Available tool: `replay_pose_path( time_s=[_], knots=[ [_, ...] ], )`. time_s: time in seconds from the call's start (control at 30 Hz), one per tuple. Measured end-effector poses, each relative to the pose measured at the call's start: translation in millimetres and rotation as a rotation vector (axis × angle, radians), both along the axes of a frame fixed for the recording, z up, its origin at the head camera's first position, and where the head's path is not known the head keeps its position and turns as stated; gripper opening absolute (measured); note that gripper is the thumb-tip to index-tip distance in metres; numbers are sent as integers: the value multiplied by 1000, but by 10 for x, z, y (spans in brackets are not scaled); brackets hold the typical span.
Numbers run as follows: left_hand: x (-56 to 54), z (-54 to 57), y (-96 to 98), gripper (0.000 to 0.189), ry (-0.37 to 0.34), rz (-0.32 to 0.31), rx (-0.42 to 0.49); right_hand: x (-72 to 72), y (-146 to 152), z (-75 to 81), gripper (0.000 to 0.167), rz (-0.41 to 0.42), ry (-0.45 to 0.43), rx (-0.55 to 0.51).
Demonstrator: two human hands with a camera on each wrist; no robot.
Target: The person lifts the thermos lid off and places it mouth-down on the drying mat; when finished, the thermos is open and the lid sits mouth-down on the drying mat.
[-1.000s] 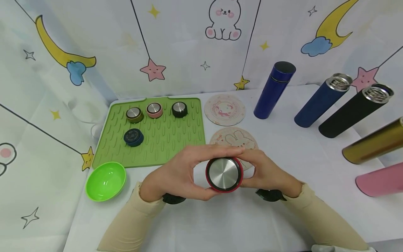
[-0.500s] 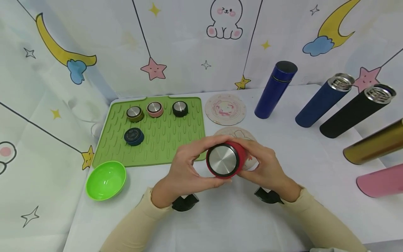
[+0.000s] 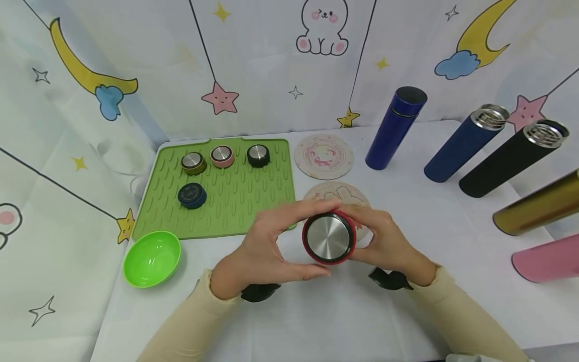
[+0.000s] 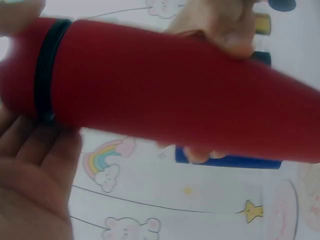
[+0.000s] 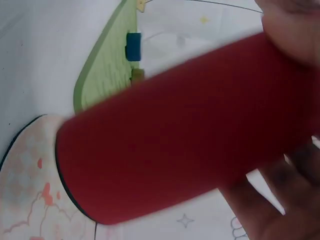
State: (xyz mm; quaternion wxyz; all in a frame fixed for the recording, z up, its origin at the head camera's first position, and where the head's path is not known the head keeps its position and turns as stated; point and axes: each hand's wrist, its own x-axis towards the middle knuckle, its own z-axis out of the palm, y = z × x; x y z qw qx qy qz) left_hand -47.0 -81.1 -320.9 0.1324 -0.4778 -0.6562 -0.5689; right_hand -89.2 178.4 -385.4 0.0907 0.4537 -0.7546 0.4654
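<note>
A pale cloth printed with moons, stars and rabbits hangs behind a white tabletop, and over its near middle a person holds a red flask level in the air, its steel end facing them. The left hand curls thumb and fingers around the end with the black ring, which the left wrist view shows running round the body just inside that hand. The right hand wraps the barrel farther along, fingers over the top and underneath, so both hands are clenched on the one flask. It looks rigid and metal-walled with a matt red coat, so it should not give under pressure or slip easily; I would judge it moderately light if empty, though nothing shows whether it is. The barrel is the sound place to hold it, with the ringed end taken by the other hand. Below the hands lies a rabbit coaster, with a second coaster behind it. To the left a green mat carries four loose lids, and a green bowl sits at its near corner. Other flasks stand or lean along the right.
</note>
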Motion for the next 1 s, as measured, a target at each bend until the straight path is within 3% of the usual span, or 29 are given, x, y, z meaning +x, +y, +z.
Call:
replay_pose_path(
  time_s=[0.2, 0.37, 0.5, 0.67, 0.77, 1.0],
  knots=[
    [22, 128, -72, 73, 66, -167, -174, 12, 15, 53, 65, 168, -98, 95],
    [45, 133, -99, 68, 74, -187, -251, 16, -22, 76, 61, 221, -92, 99],
    [39, 86, -99, 69, 41, -177, -217, 7, -20, 72, 66, 207, -56, 73],
    [7, -22, -66, 72, -7, -127, -92, -15, -1, 26, 67, 114, -43, 60],
    [-10, -103, -30, 75, -27, -53, -20, -23, 0, -17, 65, 18, -12, 37],
    [-35, -282, 83, 81, -31, 123, 127, -24, -84, -85, 63, -171, 155, -59]
  ],
)
